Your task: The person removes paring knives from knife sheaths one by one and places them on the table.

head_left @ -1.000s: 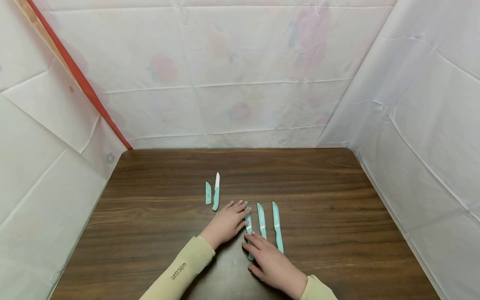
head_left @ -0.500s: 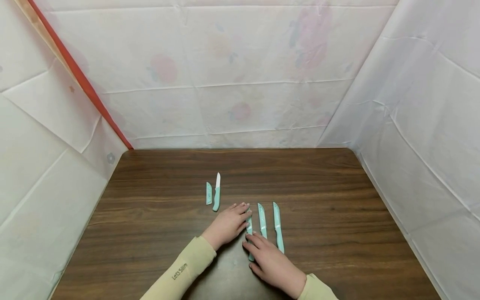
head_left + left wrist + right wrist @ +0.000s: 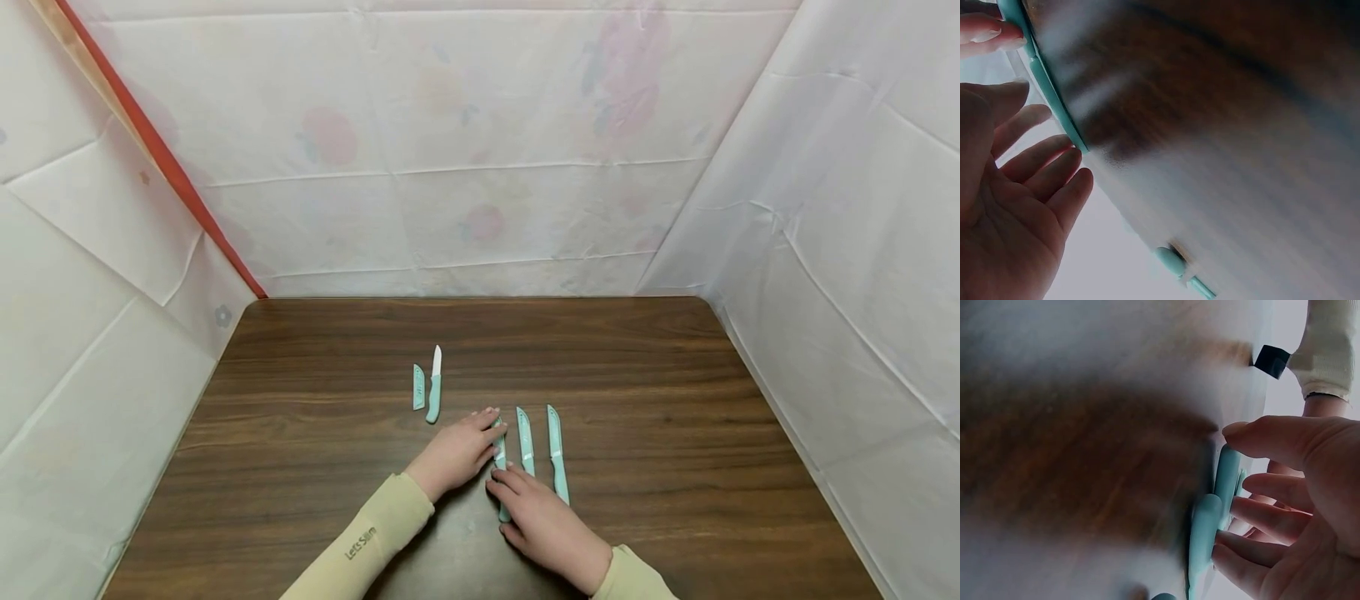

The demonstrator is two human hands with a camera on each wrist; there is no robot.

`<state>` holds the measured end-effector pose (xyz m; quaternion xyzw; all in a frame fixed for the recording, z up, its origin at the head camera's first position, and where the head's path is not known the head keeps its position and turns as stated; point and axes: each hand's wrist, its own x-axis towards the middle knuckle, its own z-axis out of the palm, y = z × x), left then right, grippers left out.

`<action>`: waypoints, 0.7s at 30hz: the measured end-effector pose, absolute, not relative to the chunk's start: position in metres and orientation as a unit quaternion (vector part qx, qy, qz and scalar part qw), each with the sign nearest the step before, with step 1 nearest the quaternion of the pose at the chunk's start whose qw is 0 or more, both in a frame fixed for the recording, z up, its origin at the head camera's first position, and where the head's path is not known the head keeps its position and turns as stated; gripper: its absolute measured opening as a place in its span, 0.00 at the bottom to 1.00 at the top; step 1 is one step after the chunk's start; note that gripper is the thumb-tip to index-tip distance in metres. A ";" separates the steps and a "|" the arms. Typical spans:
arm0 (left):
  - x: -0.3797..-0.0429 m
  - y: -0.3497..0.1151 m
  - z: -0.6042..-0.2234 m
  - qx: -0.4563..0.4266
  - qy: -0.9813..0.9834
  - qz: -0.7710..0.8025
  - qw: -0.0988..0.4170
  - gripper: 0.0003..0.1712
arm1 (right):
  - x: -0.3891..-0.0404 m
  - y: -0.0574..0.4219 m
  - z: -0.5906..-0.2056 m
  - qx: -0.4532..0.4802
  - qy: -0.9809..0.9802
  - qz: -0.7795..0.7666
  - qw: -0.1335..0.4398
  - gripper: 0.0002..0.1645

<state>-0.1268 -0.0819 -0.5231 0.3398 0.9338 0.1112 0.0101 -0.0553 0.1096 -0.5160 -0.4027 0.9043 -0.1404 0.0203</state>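
Note:
Three mint-green sheathed knives lie side by side on the wood-grain table. My left hand (image 3: 453, 454) rests its fingertips on the sheath of the leftmost knife (image 3: 499, 455). On the handle end of that same knife are the fingers of my right hand (image 3: 543, 523), which hide part of it. The middle knife (image 3: 526, 437) has its handle partly covered by the right hand; the rightmost knife (image 3: 557, 454) lies beyond it. In the left wrist view, extended fingers touch the edge of the green sheath (image 3: 1054, 100). In the right wrist view, thumb and fingers lie against the handle (image 3: 1227, 475).
Farther back on the left lies an unsheathed knife (image 3: 434, 393) with a white blade, its loose green sheath (image 3: 418, 387) just left of it. The dark table (image 3: 637, 350) is bordered by white floral sheeting (image 3: 480, 142) behind and on both sides.

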 end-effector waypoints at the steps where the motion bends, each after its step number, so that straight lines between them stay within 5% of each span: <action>1: -0.127 -0.082 -0.523 0.339 0.934 0.112 0.011 0.23 | -0.056 0.109 -0.516 -0.403 0.904 -0.140 0.019 0.31; 21: -0.124 -0.077 -0.522 0.343 0.934 0.106 0.004 0.20 | -0.059 0.108 -0.514 -0.411 0.903 -0.122 0.026 0.32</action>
